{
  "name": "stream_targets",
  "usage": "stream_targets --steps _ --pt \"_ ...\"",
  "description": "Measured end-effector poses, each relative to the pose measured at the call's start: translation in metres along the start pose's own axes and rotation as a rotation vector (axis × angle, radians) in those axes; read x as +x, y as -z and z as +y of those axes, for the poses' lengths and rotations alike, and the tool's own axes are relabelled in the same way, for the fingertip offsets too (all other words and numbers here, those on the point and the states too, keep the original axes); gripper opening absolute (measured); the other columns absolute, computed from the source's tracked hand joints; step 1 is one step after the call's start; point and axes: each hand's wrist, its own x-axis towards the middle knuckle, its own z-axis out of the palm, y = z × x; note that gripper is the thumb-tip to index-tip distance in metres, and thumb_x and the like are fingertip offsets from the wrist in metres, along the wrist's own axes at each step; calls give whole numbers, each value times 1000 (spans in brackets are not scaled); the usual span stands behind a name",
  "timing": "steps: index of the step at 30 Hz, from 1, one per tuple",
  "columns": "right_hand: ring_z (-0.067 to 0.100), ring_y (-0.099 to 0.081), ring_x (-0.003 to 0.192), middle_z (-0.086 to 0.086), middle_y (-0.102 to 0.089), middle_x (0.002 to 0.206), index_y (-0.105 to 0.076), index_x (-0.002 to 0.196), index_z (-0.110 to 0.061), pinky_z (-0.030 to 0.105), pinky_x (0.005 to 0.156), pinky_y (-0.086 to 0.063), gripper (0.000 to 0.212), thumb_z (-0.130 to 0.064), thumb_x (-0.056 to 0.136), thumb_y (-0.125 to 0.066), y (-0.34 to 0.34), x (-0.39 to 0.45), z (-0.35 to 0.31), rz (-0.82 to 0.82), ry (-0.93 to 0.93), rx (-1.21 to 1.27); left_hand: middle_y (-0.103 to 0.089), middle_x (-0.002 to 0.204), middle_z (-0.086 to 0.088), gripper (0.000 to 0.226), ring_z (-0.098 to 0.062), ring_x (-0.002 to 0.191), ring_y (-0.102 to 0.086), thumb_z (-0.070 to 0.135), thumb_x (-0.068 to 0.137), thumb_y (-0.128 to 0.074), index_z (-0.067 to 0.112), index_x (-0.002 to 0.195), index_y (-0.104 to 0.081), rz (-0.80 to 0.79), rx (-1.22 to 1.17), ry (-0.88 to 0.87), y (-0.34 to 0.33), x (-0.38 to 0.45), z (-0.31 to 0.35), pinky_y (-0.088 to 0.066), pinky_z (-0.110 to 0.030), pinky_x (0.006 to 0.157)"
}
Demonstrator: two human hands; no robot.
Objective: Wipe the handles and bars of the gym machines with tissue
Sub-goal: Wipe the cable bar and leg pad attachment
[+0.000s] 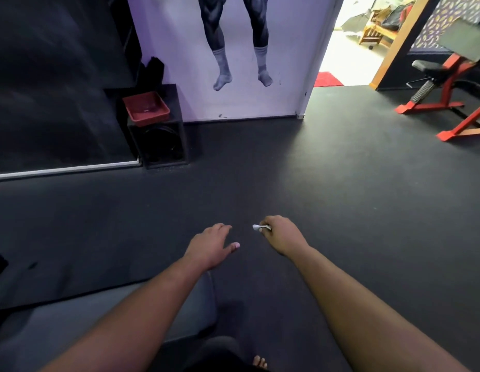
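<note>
Nearest us, a bare foot (260,362) shows at the bottom edge on the dark floor (340,183). Both our arms reach forward. Our left hand (210,247) hangs with relaxed, spread fingers, grasping nothing. Just beside it, our right hand (283,234) pinches a small white tissue (259,227) in curled fingers. Farther off, a red tray (146,108) sits on a black box (163,140). A red bench (445,89) stands far right.

- Both arms reach out over the dark floor (340,183).
- The right hand (280,233) pinches a small white tissue (259,227).
- The left hand (213,244) hangs relaxed, holding nothing.
- A red tray (146,108) sits atop a black box (177,124).
- A red bench (448,89) stands at the far right.
</note>
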Motion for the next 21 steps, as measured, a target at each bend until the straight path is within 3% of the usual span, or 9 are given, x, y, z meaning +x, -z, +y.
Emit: stream_targets --steps 11,21 --pt "26 -65 98 1 -72 106 -71 113 -23 34 74 -49 21 -33 99 -58 38 163 58 -82 93 -72 -39 159 4 67 -22 141 -44 64 100 -45 26 155 -37 24 -73 81 15 164 20 -46 -43 104" --pt "20 -65 90 -4 -71 100 -72 105 -23 36 75 -53 18 -30 98 -57 67 318 16 -171 222 -51 -40 158 4 67 -24 139 -45 65 101 -44 26 154 -37 48 -126 268 88 257 -48 -47 -45 102"
